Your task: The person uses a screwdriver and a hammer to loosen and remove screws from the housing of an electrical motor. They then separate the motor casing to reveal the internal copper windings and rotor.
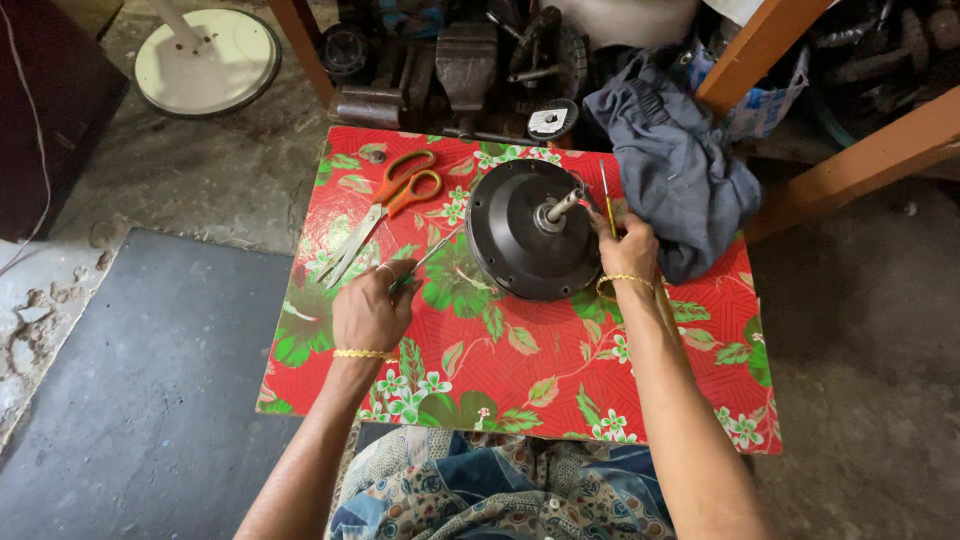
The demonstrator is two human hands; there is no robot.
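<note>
My left hand grips thin screwdriver, tip toward black fan motor at tabletop centre. My right hand pinches motor rim beside shaft. Best: brace housing firm, keep tool square, avoid slipping. Scissors near.

Soft, even overhead light, glare on the glossy red tablecloth, dim corners, wide-angle edge distortion.

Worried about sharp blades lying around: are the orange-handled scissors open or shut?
Open, slightly. The scissors lie flat on the flowered table, handle loops apart and blades a little spread, just beyond the left hand.
</note>
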